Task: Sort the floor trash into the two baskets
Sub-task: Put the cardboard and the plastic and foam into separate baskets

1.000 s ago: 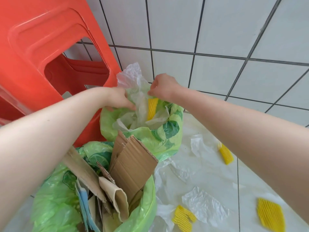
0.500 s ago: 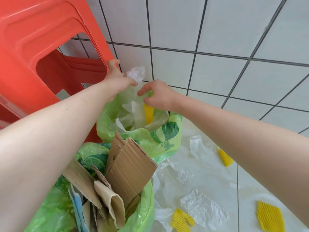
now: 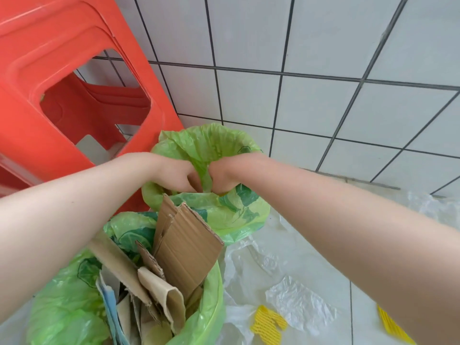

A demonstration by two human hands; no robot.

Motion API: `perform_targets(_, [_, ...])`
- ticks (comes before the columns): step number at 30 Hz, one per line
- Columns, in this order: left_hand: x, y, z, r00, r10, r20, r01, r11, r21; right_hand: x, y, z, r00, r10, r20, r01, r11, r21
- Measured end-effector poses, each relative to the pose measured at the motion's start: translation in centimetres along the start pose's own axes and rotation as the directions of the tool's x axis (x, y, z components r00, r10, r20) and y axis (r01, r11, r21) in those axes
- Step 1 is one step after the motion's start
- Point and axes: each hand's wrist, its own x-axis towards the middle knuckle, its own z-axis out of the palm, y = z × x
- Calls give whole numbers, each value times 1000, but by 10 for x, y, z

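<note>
Two baskets lined with green bags stand by the wall. The far basket (image 3: 206, 135) has both my hands pushed down into it. My left hand (image 3: 176, 175) and my right hand (image 3: 224, 175) sit knuckle to knuckle, fingers curled downward around the clear plastic wrap, which is almost entirely hidden under them. The near basket (image 3: 211, 307) holds cardboard pieces (image 3: 184, 245) and paper scraps. On the floor to the right lie a crumpled clear plastic piece (image 3: 298, 302) and a yellow foam net (image 3: 267, 322).
Stacked red plastic stools (image 3: 62, 70) stand close on the left, touching the far basket's side. The white tiled wall (image 3: 323, 108) is right behind the baskets. A large clear plastic sheet (image 3: 286, 245) covers the floor, and another yellow foam net (image 3: 393, 327) lies at the lower right.
Both hands have dropped from above the far basket down into it, taking the clear plastic with them. The plastic and the yellow foam that stuck out no longer show.
</note>
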Motion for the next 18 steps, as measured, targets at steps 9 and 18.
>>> perform_targets(9, [-7, 1, -19, 987, -48, -153, 27, 990, -135, -16, 12, -9, 956, -80, -281, 150, 959, 240])
perform_targets(18, [-66, 72, -22, 857, 84, -509, -235, 942, -240, -122, 57, 13, 873, 92, -479, 333, 607, 722])
